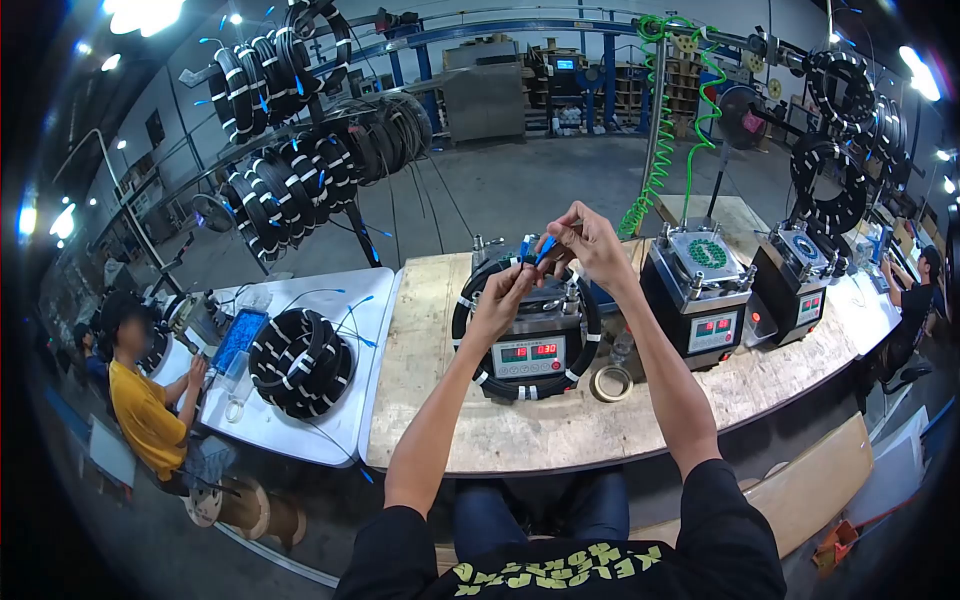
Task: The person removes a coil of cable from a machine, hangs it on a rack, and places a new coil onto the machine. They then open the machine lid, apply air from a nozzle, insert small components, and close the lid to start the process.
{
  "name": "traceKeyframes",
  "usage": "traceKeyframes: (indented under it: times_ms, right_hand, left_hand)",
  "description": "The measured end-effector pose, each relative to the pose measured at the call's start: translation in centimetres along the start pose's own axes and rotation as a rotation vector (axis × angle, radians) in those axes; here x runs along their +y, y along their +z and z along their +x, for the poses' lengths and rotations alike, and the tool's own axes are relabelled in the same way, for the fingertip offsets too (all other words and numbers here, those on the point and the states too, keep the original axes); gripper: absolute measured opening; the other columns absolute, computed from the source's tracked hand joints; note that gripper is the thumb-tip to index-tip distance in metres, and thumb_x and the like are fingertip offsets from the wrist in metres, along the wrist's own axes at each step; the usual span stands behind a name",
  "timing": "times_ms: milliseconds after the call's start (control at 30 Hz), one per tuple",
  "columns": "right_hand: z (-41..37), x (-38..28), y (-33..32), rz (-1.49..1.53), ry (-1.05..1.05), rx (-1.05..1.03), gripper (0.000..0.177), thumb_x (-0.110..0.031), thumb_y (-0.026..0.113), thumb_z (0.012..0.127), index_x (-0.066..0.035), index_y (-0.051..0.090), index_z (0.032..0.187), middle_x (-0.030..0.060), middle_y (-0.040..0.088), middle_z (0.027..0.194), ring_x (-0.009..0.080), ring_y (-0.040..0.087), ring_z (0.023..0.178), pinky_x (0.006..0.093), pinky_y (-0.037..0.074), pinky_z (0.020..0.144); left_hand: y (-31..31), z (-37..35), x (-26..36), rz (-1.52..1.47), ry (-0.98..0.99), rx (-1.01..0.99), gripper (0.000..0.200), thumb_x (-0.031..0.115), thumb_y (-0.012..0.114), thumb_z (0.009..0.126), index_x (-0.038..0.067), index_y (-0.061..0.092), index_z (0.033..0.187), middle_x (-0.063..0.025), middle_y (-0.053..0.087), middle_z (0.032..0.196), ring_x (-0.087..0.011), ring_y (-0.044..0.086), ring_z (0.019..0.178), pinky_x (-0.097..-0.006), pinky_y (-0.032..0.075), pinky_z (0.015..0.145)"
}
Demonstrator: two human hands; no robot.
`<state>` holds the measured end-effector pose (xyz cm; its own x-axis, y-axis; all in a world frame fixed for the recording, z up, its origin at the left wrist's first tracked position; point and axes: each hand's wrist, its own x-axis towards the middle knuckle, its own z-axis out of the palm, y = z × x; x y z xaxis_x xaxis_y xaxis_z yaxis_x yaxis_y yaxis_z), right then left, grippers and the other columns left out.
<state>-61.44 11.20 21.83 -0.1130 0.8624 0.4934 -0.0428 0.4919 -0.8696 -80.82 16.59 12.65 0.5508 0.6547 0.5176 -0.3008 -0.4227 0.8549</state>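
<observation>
Both my hands meet above a machine with a red digital display [530, 356]. A coil of black cable [591, 345] with white bands hangs around that machine. My left hand [507, 292] is closed in a pinch on the cable's end, near a blue connector. My right hand [592, 243] pinches a slim blue connector [546, 247] just above the left fingertips. Fingers cover part of the cable end, so the exact contact is hidden.
A roll of tape [611, 383] lies right of the coil. Two more machines [700, 285] [800, 275] stand further right. On the white table [345, 440] at left rests a banded cable coil [300, 362]. A co-worker in yellow [150, 420] sits beyond it; another person [912, 300] works far right.
</observation>
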Motion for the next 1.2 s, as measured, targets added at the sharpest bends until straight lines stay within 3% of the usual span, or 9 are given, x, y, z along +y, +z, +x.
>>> traceKeyframes:
  times_ms: [167,400,500,600,700,767,933,1033,1200]
  right_hand:
    - [-0.3,1.7,0.6,-0.224,-0.071,0.165,0.028,-0.027,0.061,0.105,-0.003,0.052,0.094,0.0093,0.071,0.083,0.0117,0.069,0.065,0.0223,0.044,0.045]
    - [-0.2,3.5,0.5,-0.131,-0.024,0.246,0.031,-0.029,0.064,0.103,-0.002,0.054,0.094,0.0079,0.069,0.079,0.0093,0.065,0.061,0.0220,0.045,0.045]
    - [0.7,2.1,-3.0,-0.140,-0.149,0.476,0.029,-0.028,0.064,0.103,-0.001,0.055,0.094,0.0081,0.068,0.077,0.0090,0.064,0.060,0.0221,0.045,0.046]
    - [0.8,1.3,-4.7,-0.156,-0.271,0.393,0.017,-0.016,0.067,0.101,-0.001,0.060,0.098,0.0065,0.067,0.077,0.0075,0.061,0.061,0.0207,0.045,0.048]
    - [-1.1,-0.2,-3.0,-0.306,-0.080,0.163,0.012,-0.009,0.070,0.097,-0.002,0.064,0.104,0.0043,0.067,0.077,0.0062,0.059,0.063,0.0207,0.044,0.049]
    - [-2.7,-3.0,0.3,-0.271,0.052,0.138,0.016,-0.003,0.070,0.095,-0.001,0.069,0.111,0.0015,0.065,0.074,0.0061,0.057,0.064,0.0217,0.044,0.052]
    - [-2.8,-1.6,1.1,-0.479,-0.022,0.012,0.013,-0.007,0.070,0.096,0.003,0.069,0.105,0.0054,0.065,0.070,0.0078,0.054,0.062,0.0268,0.045,0.056]
    - [-2.6,-1.5,1.1,-0.528,-0.065,-0.028,0.017,-0.016,0.069,0.099,0.001,0.069,0.103,0.0014,0.066,0.073,0.0061,0.058,0.065,0.0238,0.045,0.056]
    - [-2.4,0.2,1.4,-0.350,-0.060,0.156,0.019,-0.016,0.067,0.100,0.003,0.065,0.096,0.0050,0.063,0.068,0.0080,0.055,0.060,0.0255,0.042,0.053]
  left_hand:
    - [0.1,-0.3,-2.1,0.025,0.008,0.060,0.030,0.028,0.051,0.111,0.004,0.064,0.098,0.0058,0.056,0.087,-0.0027,0.042,0.077,-0.0202,0.035,0.070]
    - [0.1,-0.5,-1.5,0.107,-0.064,0.053,0.032,0.027,0.049,0.111,0.003,0.064,0.096,0.0066,0.055,0.086,-0.0024,0.040,0.075,-0.0205,0.032,0.066]
    - [-0.3,-2.6,-1.3,0.203,-0.053,0.051,0.032,0.026,0.050,0.111,0.002,0.063,0.093,0.0070,0.055,0.080,-0.0036,0.039,0.072,-0.0211,0.032,0.064]
    - [-1.1,-3.1,-1.8,0.184,-0.081,0.108,0.032,0.025,0.050,0.111,0.001,0.062,0.093,0.0063,0.058,0.082,-0.0033,0.041,0.074,-0.0206,0.033,0.066]
    - [0.0,-2.5,-1.2,0.105,-0.056,0.122,0.031,0.024,0.051,0.110,0.002,0.062,0.092,0.0070,0.056,0.081,-0.0026,0.040,0.073,-0.0209,0.032,0.065]
    - [0.5,-2.0,-0.7,0.194,-0.063,0.113,0.030,0.022,0.052,0.110,0.000,0.061,0.092,0.0073,0.048,0.078,-0.0025,0.036,0.071,-0.0218,0.030,0.062]
    - [1.5,-1.5,0.3,0.254,0.006,0.090,0.032,0.025,0.053,0.109,0.001,0.062,0.090,0.0069,0.046,0.076,-0.0031,0.033,0.069,-0.0225,0.027,0.060]
    - [1.0,-1.7,-0.2,0.327,-0.046,0.074,0.033,0.026,0.054,0.109,0.001,0.063,0.091,0.0063,0.043,0.073,-0.0041,0.032,0.067,-0.0246,0.026,0.058]
    - [1.8,-1.5,0.8,0.263,-0.006,0.103,0.034,0.026,0.055,0.109,-0.002,0.063,0.091,0.0046,0.039,0.069,-0.0063,0.031,0.063,-0.0279,0.022,0.055]
